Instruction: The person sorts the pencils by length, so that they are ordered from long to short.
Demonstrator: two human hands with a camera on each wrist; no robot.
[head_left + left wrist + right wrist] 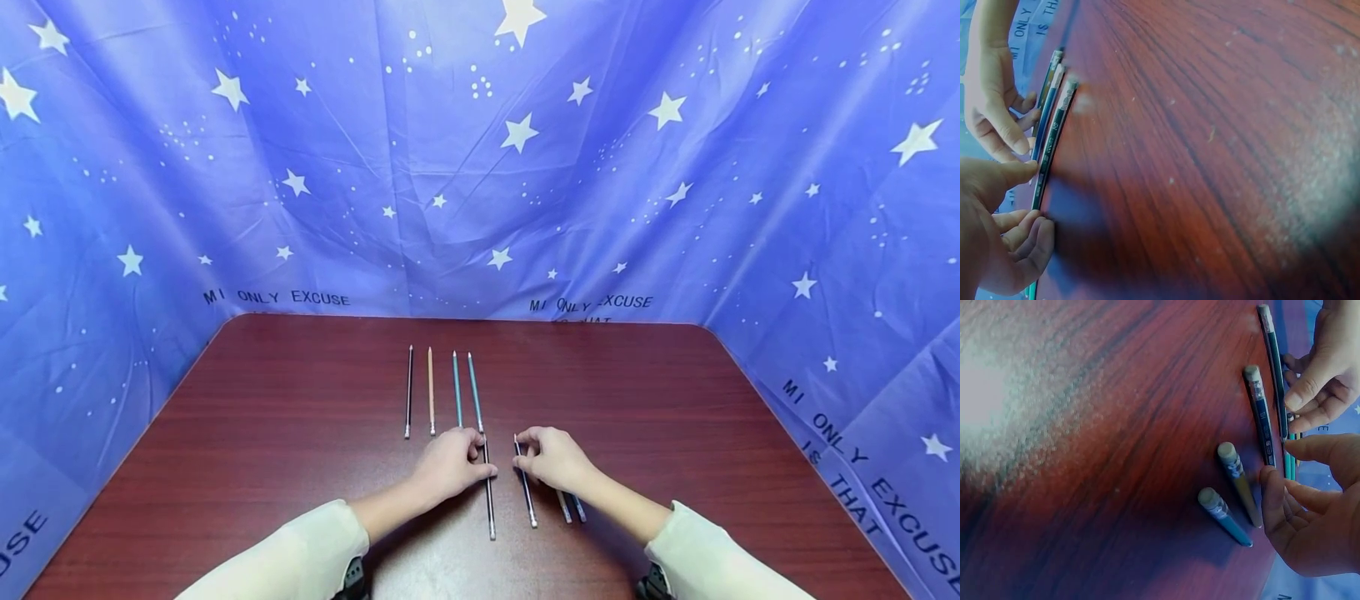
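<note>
My left hand (446, 462) pinches a dark pencil (491, 504) near its tip, thumb and fingertips around it; the eraser end points toward me. A little to the right, my right hand (558, 458) holds another dark pencil (528, 496) by its tip end, the pencil tilted slightly. Below the right wrist, two more pencils show their eraser ends: a yellowish one (1244, 494) and a teal one (1229, 522) in the right wrist view. Their far ends are hidden behind the right hand.
Farther back on the reddish-brown table (300, 375) lie a black pencil (408, 392), a yellow pencil (431, 392) and two teal ones side by side, tips away from me. The left hand covers the near end of one teal pencil (457, 387). A blue star-printed curtain (450, 167) surrounds the table.
</note>
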